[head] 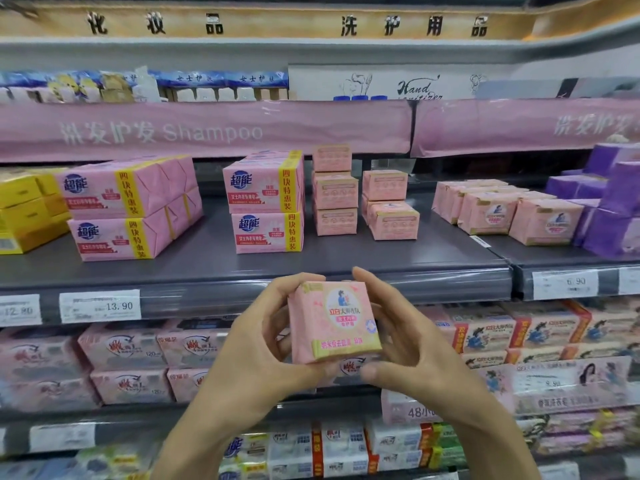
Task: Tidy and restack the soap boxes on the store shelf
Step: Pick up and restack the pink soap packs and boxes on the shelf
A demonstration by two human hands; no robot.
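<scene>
pink soap box (334, 322) held upright, below stacked soap boxes (335, 192).

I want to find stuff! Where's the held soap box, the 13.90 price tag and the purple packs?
held soap box (334, 320), head view, front label.
13.90 price tag (100, 305), head view, printed middle.
purple packs (623, 195), head view, front face.

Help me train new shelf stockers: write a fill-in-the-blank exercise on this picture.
1. The left hand and right hand together hold one ____ soap box.
2. The banner above the shelf carries the English word ____.
3. The packs at the shelf's far right are ____ in colour.
Missing words: pink; Shampoo; purple.
</scene>
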